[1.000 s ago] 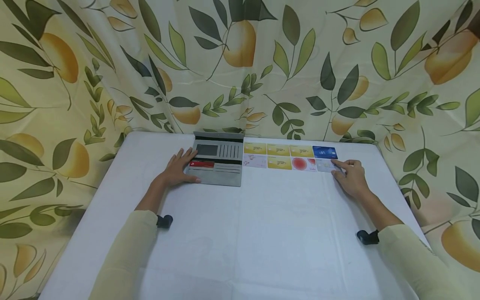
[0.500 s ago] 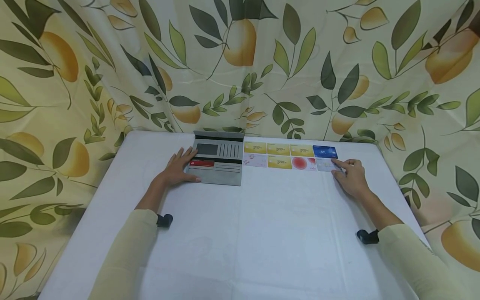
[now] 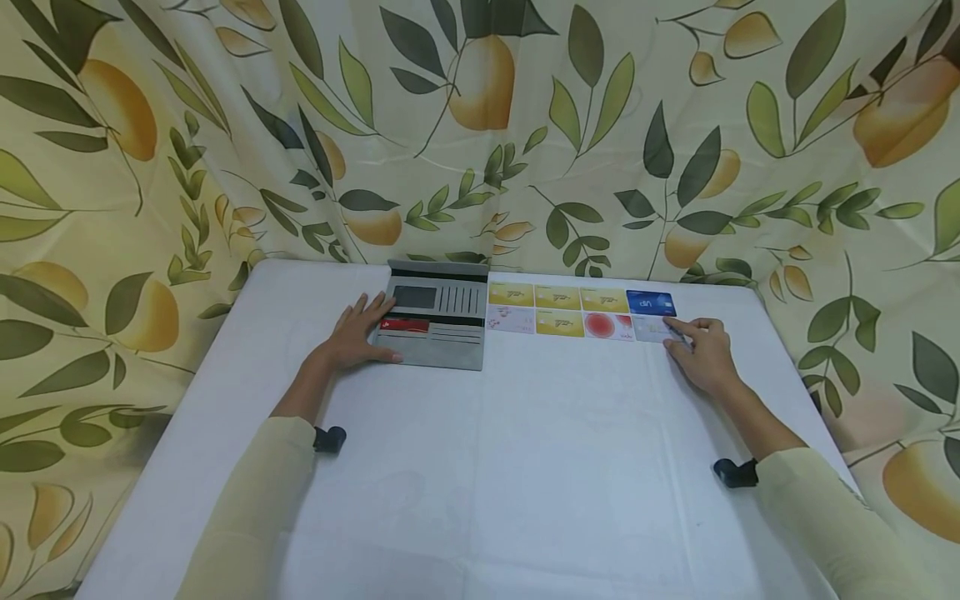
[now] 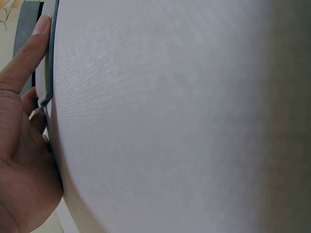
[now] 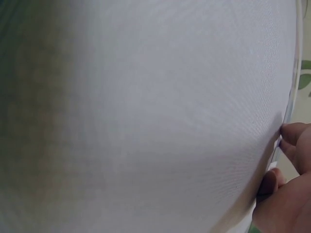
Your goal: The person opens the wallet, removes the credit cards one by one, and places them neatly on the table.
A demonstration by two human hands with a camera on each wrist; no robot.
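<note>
A grey wallet [image 3: 442, 354] lies unfolded near the table's back edge, with slots and a dark window panel; a red card [image 3: 405, 325] shows in its left pocket. My left hand [image 3: 351, 337] rests on the wallet's left side, fingers spread, thumb along the lower left corner. To the wallet's right, cards lie in two rows. With thumb and index finger my right hand [image 3: 705, 354] pinches the right end of a pale card [image 3: 647, 329], last in the front row. A blue card [image 3: 651, 303] lies just behind it. The right wrist view shows the fingers [image 5: 294, 131] at the table surface.
Several yellow cards [image 3: 557, 297], a pale pink card [image 3: 510, 319] and a card with a red circle [image 3: 603, 326] fill the rest of the rows. A white cloth [image 3: 525, 467] covers the table. A leaf-and-fruit patterned curtain [image 3: 480, 183] hangs directly behind.
</note>
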